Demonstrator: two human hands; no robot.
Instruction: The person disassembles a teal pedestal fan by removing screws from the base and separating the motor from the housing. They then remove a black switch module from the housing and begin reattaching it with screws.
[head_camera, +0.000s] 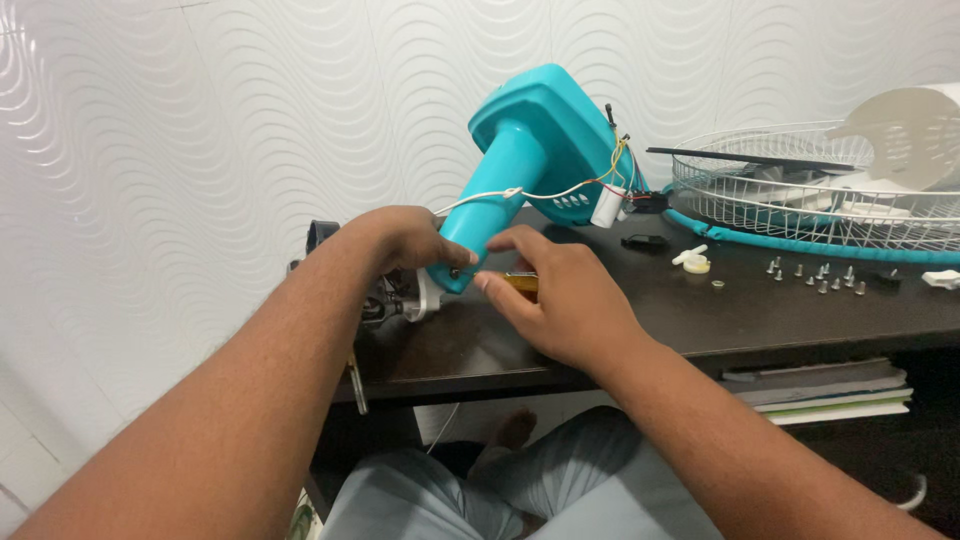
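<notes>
A turquoise fan base with its stem (530, 150) lies tipped on the dark table (760, 315), loose wires and a white capacitor (607, 207) hanging from it. My left hand (400, 240) grips the lower end of the stem, beside a metal motor part (395, 300). My right hand (555, 295) holds a yellow-handled screwdriver (520, 284) with its tip at the stem's end.
A white wire fan guard with a turquoise rim (810, 200) and a white blade lie at the back right. Several small screws (815, 275), a white knob (692, 262) and a black piece (645, 241) are scattered on the table. Books sit on a shelf below.
</notes>
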